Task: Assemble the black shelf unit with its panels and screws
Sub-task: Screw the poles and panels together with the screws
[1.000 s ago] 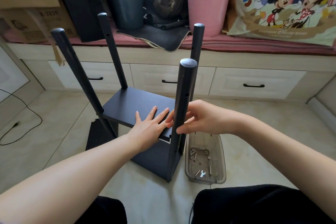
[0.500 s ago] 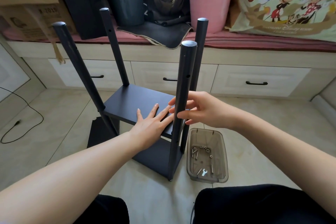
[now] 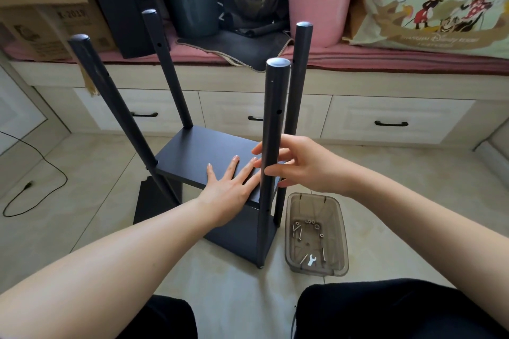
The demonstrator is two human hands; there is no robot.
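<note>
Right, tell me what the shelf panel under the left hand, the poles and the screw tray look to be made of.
Shelf panel: probably laminated board, matte black, flat with a square edge. Poles: likely painted metal tube, satin sheen, drilled holes, smooth end caps; plastic cannot be ruled out. Screw tray: clear smoky plastic, see-through walls.
</note>
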